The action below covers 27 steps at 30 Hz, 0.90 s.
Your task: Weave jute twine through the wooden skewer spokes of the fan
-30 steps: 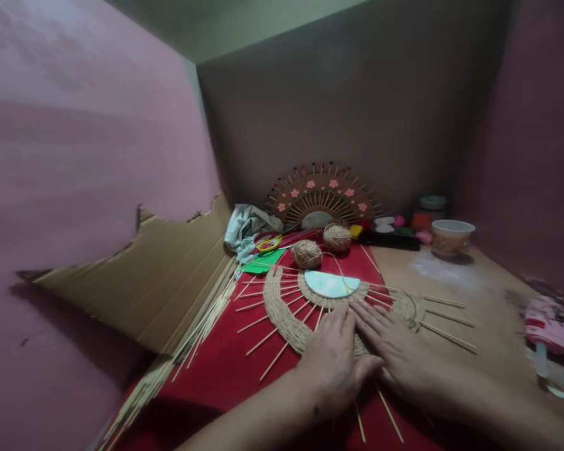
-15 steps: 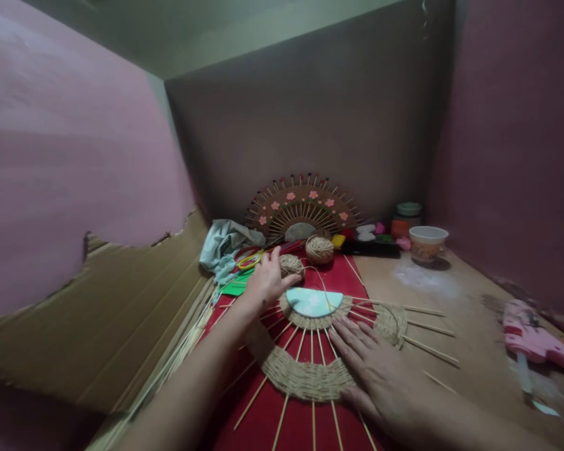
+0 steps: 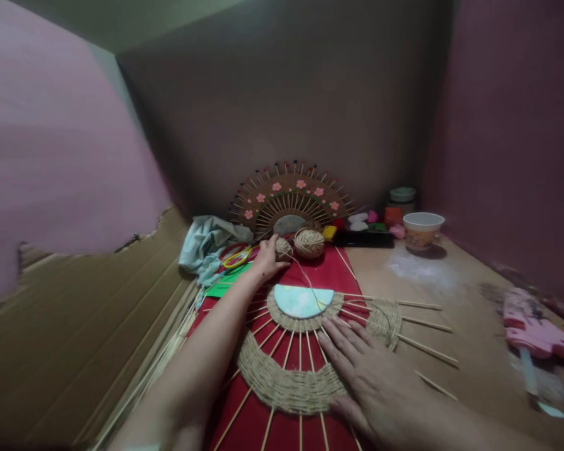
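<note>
A half-round woven fan of thin sticks and twine [image 3: 286,388] lies on a red cloth [image 3: 326,266], with a pale blue half-disc [image 3: 303,302] at its centre. My right hand [image 3: 364,369] rests flat on the weave and sticks, fingers stretched out, hiding part of the band. Beyond the half-disc, my left hand [image 3: 264,260] has its fingers and thumb around the near left side of a small ball of twine [image 3: 283,249]. A strand runs from this ball down to the half-disc. A larger ball of twine [image 3: 309,242] sits just to its right.
A finished flowered fan [image 3: 289,194] leans at the back wall. Yellow-handled scissors [image 3: 237,257], a green sheet [image 3: 223,286] and crumpled cloth [image 3: 211,241] lie left. A cup [image 3: 423,232] and pink glue gun [image 3: 536,326] stand right; torn cardboard [image 3: 98,313] lines the left side.
My left hand has moved slightly farther back with the small ball of twine. My right hand stays flat on the fan. The whole view has shifted a little.
</note>
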Motion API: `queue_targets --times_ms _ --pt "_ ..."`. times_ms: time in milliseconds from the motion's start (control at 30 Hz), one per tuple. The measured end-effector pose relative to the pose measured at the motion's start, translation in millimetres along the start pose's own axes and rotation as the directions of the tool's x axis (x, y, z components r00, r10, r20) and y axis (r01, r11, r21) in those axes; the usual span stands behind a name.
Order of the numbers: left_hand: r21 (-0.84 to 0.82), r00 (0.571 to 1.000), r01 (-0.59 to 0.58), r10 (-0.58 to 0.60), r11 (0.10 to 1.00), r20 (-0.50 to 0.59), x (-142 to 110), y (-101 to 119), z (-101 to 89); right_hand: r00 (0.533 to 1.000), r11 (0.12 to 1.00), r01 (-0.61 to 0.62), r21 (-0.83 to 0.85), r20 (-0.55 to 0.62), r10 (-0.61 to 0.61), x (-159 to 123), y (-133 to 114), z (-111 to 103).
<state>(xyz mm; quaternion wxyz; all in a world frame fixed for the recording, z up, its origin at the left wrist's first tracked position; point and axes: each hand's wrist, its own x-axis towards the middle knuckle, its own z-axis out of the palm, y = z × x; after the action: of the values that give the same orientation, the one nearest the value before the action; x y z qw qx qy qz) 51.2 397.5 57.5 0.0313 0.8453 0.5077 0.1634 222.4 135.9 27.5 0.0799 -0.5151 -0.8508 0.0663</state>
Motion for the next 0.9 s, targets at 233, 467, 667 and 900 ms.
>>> queue_targets --times_ms 233,467,667,900 --pt "0.059 0.994 -0.103 0.106 0.993 -0.035 -35.4 30.7 -25.2 0.977 0.982 0.112 -0.149 -0.164 -0.136 0.7 12.0 22.7" --pt "-0.110 0.844 -0.537 0.533 0.836 -0.062 -153.0 102.6 -22.5 0.987 0.997 0.069 -0.039 -0.144 -0.074 2.4 11.1 27.1" --pt "-0.208 0.735 -0.678 0.653 0.705 -0.184 -185.4 109.4 10.0 0.970 0.995 0.053 0.088 -0.242 -0.030 6.3 15.1 45.1" --pt "-0.452 0.805 -0.566 0.580 0.689 -0.125 -188.3 109.2 13.8 0.965 0.988 0.055 0.148 -0.262 -0.014 1.0 16.4 32.1"
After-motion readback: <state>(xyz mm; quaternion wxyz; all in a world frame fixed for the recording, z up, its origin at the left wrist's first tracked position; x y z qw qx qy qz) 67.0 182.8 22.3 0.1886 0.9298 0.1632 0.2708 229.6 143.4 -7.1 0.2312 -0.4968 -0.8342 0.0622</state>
